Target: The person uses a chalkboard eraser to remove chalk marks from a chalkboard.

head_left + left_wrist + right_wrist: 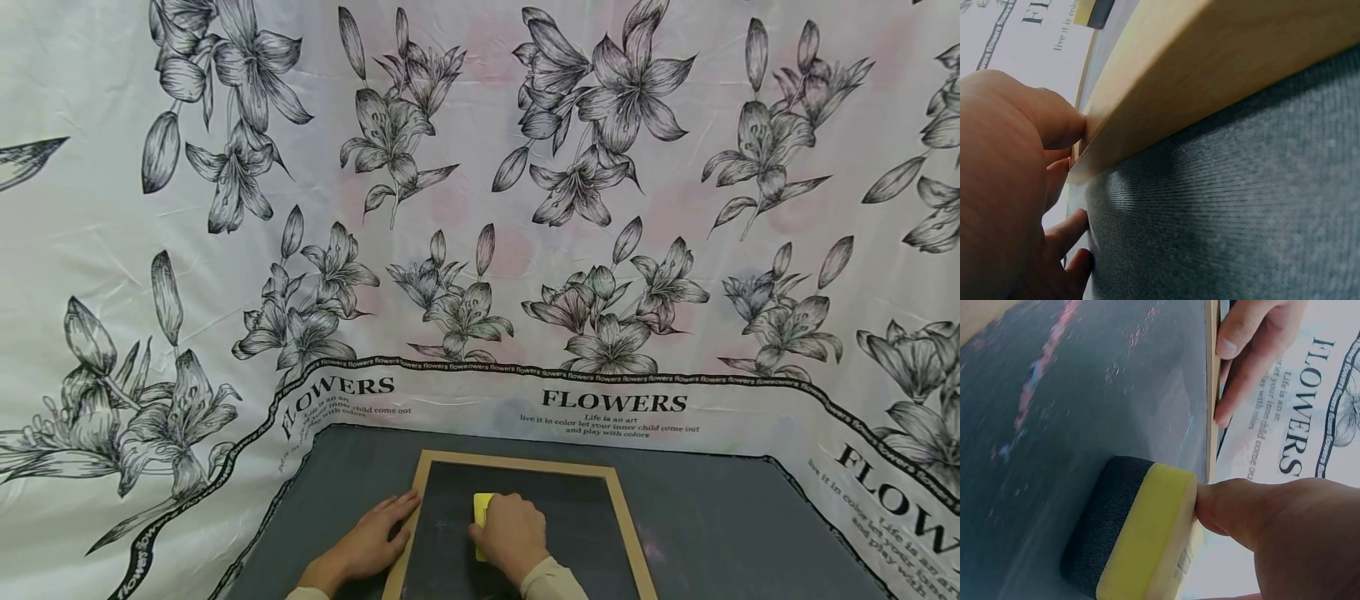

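Observation:
A chalkboard (577, 517) in a light wooden frame (517, 462) lies on the grey tabletop. My right hand (513, 537) grips a yellow chalkboard eraser (481, 502) near the board's middle. In the right wrist view, the eraser's black felt side (1107, 519) meets the board, and my thumb (1229, 506) presses against its yellow back. Pink and blue chalk marks (1044, 362) show on the dark surface. My left hand (369, 537) rests along the frame's left side, its thumb and fingertips touching the outer edge; in the left wrist view, lower fingers (1069, 234) reach toward the cloth.
Grey ribbed cloth (1241, 206) covers the table beneath the board. A white curtain-like sheet (480, 183) printed with black flowers and the word FLOWERS rises behind and at both sides. Faint pinkish chalk dust (651, 546) marks the table right of the frame.

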`<state>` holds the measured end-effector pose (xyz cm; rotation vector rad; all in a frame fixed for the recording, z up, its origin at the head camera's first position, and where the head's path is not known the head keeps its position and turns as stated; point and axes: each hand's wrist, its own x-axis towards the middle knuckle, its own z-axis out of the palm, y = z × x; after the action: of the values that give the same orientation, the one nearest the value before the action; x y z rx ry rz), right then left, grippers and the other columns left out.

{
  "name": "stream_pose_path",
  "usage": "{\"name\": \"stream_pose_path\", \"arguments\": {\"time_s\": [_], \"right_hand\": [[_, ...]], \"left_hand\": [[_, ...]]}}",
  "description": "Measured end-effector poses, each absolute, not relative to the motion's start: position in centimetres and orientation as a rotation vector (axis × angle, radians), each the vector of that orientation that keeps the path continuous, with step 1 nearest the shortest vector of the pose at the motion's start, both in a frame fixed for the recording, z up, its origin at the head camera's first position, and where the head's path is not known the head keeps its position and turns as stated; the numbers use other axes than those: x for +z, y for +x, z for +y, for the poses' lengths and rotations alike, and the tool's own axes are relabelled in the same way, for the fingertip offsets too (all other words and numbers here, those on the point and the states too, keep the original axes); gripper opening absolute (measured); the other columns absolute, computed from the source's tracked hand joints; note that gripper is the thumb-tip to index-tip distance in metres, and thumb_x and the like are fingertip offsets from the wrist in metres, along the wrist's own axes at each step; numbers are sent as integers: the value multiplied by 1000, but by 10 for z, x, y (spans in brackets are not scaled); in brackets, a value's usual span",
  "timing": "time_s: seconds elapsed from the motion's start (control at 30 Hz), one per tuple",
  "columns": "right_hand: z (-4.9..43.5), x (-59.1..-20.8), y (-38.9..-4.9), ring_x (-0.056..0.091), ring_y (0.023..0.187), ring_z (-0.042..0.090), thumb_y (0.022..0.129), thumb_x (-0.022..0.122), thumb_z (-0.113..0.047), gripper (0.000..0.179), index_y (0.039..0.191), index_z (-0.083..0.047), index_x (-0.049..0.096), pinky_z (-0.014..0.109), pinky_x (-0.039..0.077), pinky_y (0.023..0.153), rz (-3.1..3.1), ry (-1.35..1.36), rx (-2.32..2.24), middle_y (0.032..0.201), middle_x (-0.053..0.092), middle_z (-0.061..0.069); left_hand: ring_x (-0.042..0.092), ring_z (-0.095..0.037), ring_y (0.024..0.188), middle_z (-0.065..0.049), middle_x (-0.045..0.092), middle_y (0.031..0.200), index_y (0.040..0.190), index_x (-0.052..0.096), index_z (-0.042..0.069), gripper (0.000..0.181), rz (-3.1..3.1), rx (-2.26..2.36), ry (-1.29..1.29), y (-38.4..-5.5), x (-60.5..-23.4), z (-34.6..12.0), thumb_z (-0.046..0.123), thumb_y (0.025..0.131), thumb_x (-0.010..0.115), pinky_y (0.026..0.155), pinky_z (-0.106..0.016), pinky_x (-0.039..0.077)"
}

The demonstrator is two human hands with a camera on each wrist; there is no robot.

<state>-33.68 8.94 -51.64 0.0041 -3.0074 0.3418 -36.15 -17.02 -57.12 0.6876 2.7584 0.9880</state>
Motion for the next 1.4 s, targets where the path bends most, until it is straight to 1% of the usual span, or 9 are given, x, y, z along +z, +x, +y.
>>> {"name": "stream_pose_path", "arguments": {"time_s": [0.2, 0.53, 0.73, 0.87, 1.0, 1.1, 1.23, 1.4], "right_hand": [[101, -514, -336, 63, 71, 23, 86, 90, -50, 50, 101, -4, 78, 48, 63, 70, -3054, -64, 320, 82, 68, 7], [128, -515, -335, 60, 71, 23, 85, 89, -52, 53, 105, -4, 77, 46, 60, 67, -3090, -177, 294, 83, 66, 7], [147, -511, -330, 59, 68, 23, 86, 89, -51, 51, 102, -4, 76, 42, 57, 61, -3102, -198, 309, 81, 65, 7], [159, -510, -327, 58, 66, 23, 86, 88, -51, 52, 102, -4, 75, 41, 55, 59, -3114, -216, 309, 80, 64, 8], [170, -509, -326, 60, 66, 24, 87, 88, -52, 54, 104, -3, 75, 43, 56, 59, -3115, -231, 309, 80, 65, 8], [180, -509, -325, 60, 67, 24, 87, 87, -52, 54, 103, -2, 74, 44, 57, 60, -3117, -239, 319, 80, 65, 9], [197, -510, -323, 60, 66, 24, 88, 86, -51, 55, 100, 0, 72, 43, 56, 59, -3118, -220, 331, 79, 65, 9], [216, -511, -323, 62, 69, 25, 87, 87, -50, 55, 98, 1, 71, 49, 59, 64, -3126, -255, 351, 80, 65, 9]], "left_hand": [[37, -58, 157, -15, 44, 174, 164, 51, 6, 59, 2765, 989, 680, -359, -569, -170, 22, 109, 64, 122, -83, 28], [38, -57, 157, -15, 44, 174, 164, 51, 7, 59, 2769, 992, 676, -359, -571, -170, 22, 109, 64, 122, -83, 29], [38, -56, 158, -14, 44, 174, 165, 50, 8, 60, 2775, 989, 680, -359, -571, -171, 23, 109, 65, 122, -83, 28], [38, -56, 158, -14, 43, 174, 166, 49, 8, 60, 2775, 987, 690, -358, -572, -171, 23, 109, 64, 123, -82, 29], [38, -56, 157, -14, 43, 174, 166, 49, 7, 60, 2772, 989, 687, -357, -570, -170, 24, 110, 64, 122, -82, 29], [38, -57, 157, -14, 43, 174, 166, 49, 8, 60, 2770, 990, 683, -357, -569, -170, 24, 110, 64, 122, -83, 29], [38, -57, 157, -14, 43, 175, 166, 49, 8, 60, 2765, 983, 679, -357, -568, -170, 24, 110, 64, 122, -82, 29], [39, -58, 156, -15, 42, 175, 166, 48, 8, 60, 2769, 967, 702, -358, -570, -171, 26, 111, 62, 121, -82, 32]]}}
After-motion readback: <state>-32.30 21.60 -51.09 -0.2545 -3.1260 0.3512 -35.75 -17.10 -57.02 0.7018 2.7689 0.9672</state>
